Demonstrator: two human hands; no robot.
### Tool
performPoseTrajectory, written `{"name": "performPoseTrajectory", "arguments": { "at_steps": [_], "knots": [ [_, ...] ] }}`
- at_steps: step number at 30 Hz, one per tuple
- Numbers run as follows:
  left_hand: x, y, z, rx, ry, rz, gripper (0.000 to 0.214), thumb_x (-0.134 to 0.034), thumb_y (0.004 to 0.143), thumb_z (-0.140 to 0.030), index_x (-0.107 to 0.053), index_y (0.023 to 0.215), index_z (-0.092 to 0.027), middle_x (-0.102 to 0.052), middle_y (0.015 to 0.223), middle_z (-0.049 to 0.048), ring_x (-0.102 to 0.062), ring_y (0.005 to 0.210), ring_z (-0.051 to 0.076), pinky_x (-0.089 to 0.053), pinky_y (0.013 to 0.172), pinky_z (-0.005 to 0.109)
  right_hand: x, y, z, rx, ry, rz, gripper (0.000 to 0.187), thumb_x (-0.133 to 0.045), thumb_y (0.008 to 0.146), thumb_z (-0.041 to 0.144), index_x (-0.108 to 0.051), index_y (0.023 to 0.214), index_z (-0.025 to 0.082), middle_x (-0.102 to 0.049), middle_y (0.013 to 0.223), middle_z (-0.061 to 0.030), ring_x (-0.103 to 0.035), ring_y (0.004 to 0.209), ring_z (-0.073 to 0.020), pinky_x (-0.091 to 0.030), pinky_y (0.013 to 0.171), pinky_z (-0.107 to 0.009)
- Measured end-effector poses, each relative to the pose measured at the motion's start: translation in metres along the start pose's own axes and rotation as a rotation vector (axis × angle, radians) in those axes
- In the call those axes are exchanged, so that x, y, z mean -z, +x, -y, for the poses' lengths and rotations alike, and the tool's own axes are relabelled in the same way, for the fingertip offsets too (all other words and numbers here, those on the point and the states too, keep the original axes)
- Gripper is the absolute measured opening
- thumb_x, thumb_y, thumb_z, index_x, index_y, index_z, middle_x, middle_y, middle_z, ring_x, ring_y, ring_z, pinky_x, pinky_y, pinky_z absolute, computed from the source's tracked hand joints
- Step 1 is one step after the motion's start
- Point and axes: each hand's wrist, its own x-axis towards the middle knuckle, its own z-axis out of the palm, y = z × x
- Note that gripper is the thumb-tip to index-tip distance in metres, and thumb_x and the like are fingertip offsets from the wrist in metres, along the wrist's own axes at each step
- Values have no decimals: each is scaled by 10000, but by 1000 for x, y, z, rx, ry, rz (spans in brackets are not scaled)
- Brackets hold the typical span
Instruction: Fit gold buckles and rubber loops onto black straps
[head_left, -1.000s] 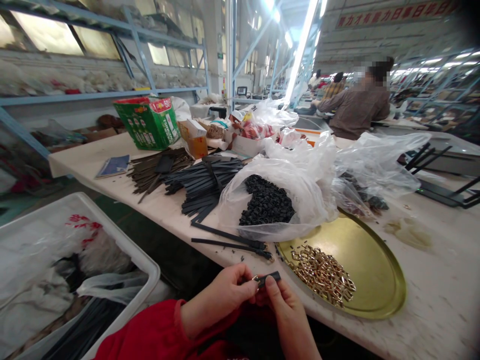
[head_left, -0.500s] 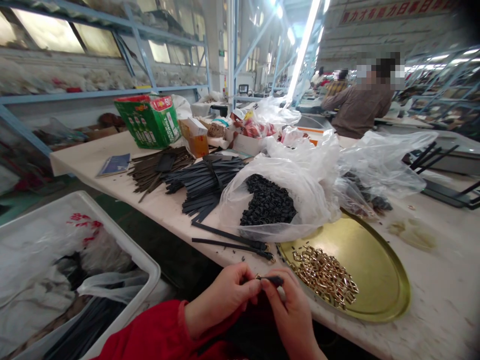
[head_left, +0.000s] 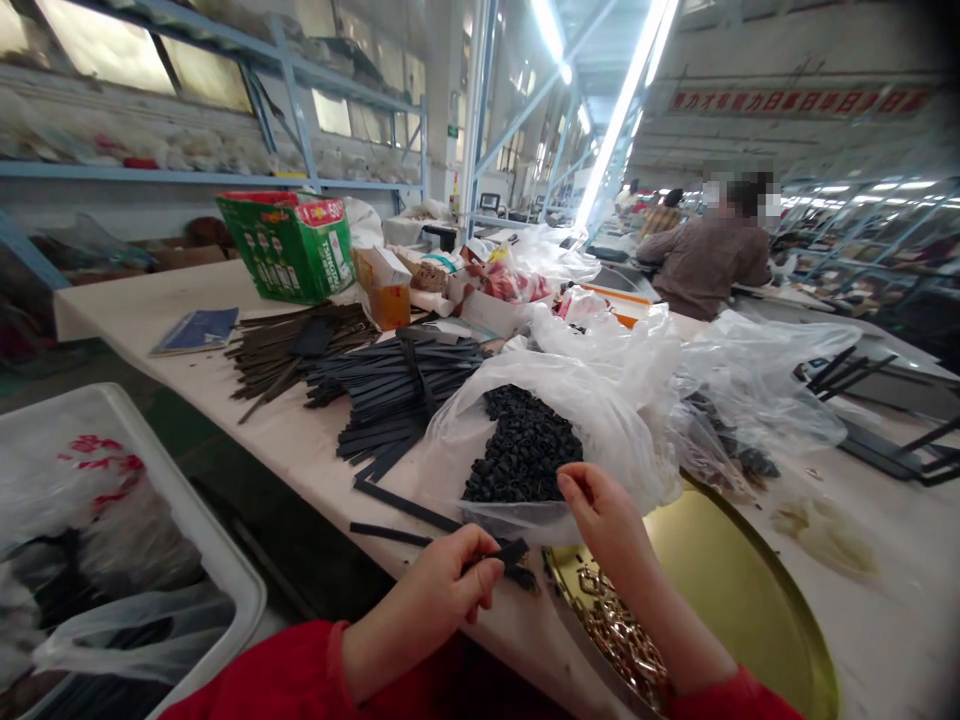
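Observation:
My left hand (head_left: pixel 442 585) is closed on a black strap (head_left: pixel 513 549), whose end sticks out past the thumb toward the right. My right hand (head_left: pixel 606 515) reaches over the table with its fingertips pinched together, at the right edge of a heap of small black strap loops (head_left: pixel 521 445). Whatever is between those fingertips is too small to make out. The loops lie in an open clear plastic bag (head_left: pixel 630 430). Below my right forearm, gold-coloured metal buckle pieces (head_left: pixel 619 635) lie on a round gold tray (head_left: pixel 750 570), partly hidden by the arm.
Bundles of black straps (head_left: pixel 394 385) and brown straps (head_left: pixel 277 350) lie left of the bag, near a blue booklet (head_left: pixel 196 330). Behind them stands a green carton (head_left: pixel 289 250). A white bin (head_left: pixel 251 590) is at the lower left. Another person (head_left: pixel 709 255) sits farther back.
My right hand has left the strap and moved up and forward to the black loops. My left hand keeps the strap, shifted slightly left. The view has turned a little.

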Motion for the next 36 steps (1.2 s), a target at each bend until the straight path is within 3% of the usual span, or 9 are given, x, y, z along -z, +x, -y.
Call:
{"name": "performPoseTrajectory", "arguments": {
  "at_steps": [4,10,14,16,20,24,29,32,36],
  "knots": [
    [4,17,10,26,-74,-32,184,-438,798,-339,-458,822,-157,-466,547,-53,-391,438,71,-314,418,175,-23,51,-24,-20,-199,39,99,-511,761,117,-589,812,153,-576,870,-110,-557,776,-246,-373,683,-347],
    [7,22,17,32,-63,-70,163,-434,794,-324,-457,809,-163,-458,529,-60,-369,416,66,-302,400,171,-40,56,-32,-22,-177,44,120,-503,717,61,-557,753,162,-560,813,-107,-536,803,-266,-346,704,-369],
    [6,20,6,-4,-38,-118,157,-437,802,-317,-464,827,-164,-461,529,-63,-370,421,68,-300,408,173,-29,39,-24,-56,43,47,37,-529,753,211,-522,781,188,-570,724,-34,-543,690,-195,-397,657,-322],
    [4,17,-3,-51,-2,-154,147,-440,806,-307,-469,817,-164,-471,537,-58,-387,439,73,-309,433,181,-25,21,-14,-75,181,72,139,-550,758,325,-514,785,194,-571,669,-6,-543,623,-171,-421,585,-291],
    [-2,9,-17,-125,117,-209,131,-447,806,-275,-494,770,-159,-496,562,-41,-433,503,88,-335,508,200,-17,-23,17,-222,742,164,282,-643,687,444,-564,743,179,-588,611,8,-539,581,-148,-429,548,-267],
    [-7,-3,-24,-147,234,-244,143,-445,807,-267,-514,753,-154,-518,609,-26,-445,560,101,-328,545,211,-10,-54,42,-443,1136,191,335,-731,611,454,-610,704,156,-636,668,-10,-581,647,-143,-473,653,-275],
    [-12,-17,-24,-145,369,-298,135,-437,798,-250,-519,745,-158,-544,664,-12,-475,620,119,-312,569,222,-10,-69,54,-613,1480,116,388,-802,551,332,-620,860,183,-674,824,-8,-625,756,-140,-490,757,-275],
    [-15,-23,-22,-118,419,-305,126,-434,790,-239,-522,746,-161,-551,668,-10,-482,622,122,-301,571,226,-16,-75,55,-596,1457,85,414,-801,541,331,-625,884,180,-672,835,-20,-624,765,-162,-493,742,-298],
    [-14,-28,-18,-89,427,-251,107,-441,762,-213,-508,697,-161,-521,628,-25,-459,593,111,-283,543,218,-26,-85,52,-463,1164,-29,378,-776,545,394,-637,828,187,-664,753,-14,-595,724,-177,-478,703,-315]
  ]
}}
